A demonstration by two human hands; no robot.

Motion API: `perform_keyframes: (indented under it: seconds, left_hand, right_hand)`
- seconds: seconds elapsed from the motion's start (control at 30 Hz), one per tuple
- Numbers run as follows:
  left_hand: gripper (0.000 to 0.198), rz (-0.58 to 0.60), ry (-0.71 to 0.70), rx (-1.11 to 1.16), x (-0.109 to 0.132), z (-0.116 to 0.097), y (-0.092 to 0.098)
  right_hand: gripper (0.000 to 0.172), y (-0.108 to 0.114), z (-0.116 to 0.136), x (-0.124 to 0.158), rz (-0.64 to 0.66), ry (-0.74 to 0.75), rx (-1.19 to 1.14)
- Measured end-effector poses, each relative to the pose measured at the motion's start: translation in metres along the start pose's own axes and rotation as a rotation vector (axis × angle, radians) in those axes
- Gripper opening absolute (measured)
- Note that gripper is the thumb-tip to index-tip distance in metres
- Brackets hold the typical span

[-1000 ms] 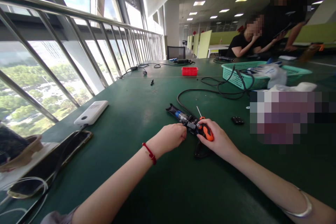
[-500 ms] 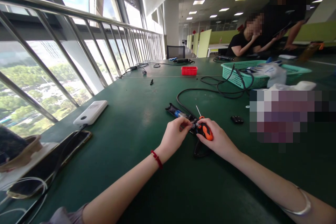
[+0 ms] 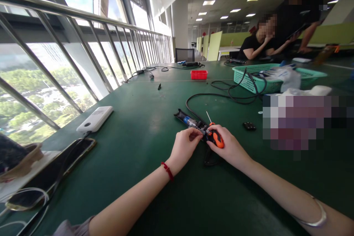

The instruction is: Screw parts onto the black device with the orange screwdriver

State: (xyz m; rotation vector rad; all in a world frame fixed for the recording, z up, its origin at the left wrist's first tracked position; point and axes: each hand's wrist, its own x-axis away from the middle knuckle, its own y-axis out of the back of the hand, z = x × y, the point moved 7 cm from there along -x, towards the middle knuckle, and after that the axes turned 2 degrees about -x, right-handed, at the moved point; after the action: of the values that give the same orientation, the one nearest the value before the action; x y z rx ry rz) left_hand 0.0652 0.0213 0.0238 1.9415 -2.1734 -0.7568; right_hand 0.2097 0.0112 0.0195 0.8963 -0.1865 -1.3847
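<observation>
An opened black device (image 3: pixel 189 120) with a blue part inside lies on the green table (image 3: pixel 143 125), its black cable (image 3: pixel 221 96) looping back to the right. My left hand (image 3: pixel 184 146), with a red cord at the wrist, pinches the device's inner parts with closed fingertips. My right hand (image 3: pixel 229 147) grips an orange-and-black screwdriver (image 3: pixel 216 136), its thin shaft pointing up and away. A black piece lies under my right hand, partly hidden.
A white power bank (image 3: pixel 94 118) and a phone (image 3: pixel 52 171) lie at the left by the window railing. A small black part (image 3: pixel 249 126), a teal basket (image 3: pixel 272 75), a red tray (image 3: pixel 199 75) and cables sit farther off. Two people are at the far right.
My left hand has moved forward from beside the device onto its inner parts and closed its fingertips there. The right hand with the screwdriver has stayed put.
</observation>
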Motion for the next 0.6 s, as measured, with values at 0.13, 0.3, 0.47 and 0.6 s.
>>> perform_keyframes:
  seconds: [0.13,0.3,0.47,0.6]
  left_hand:
    - [0.008,-0.025,-0.012,-0.084,0.001,-0.007,0.001]
    - [0.004,-0.091,-0.025,-0.334,0.001,-0.01,0.003]
    - [0.012,-0.093,-0.034,-0.488,0.0,-0.005,0.006]
    - [0.019,-0.006,-0.209,-0.622,-0.001,-0.011,0.007]
  right_hand:
    - [0.033,0.001,0.001,0.0,-0.01,-0.001,0.004]
    - [0.031,0.001,0.003,0.0,-0.009,-0.005,0.014]
    - [0.032,0.005,0.003,0.002,-0.037,-0.023,0.037]
    - [0.036,0.035,0.015,0.01,-0.221,0.002,-0.009]
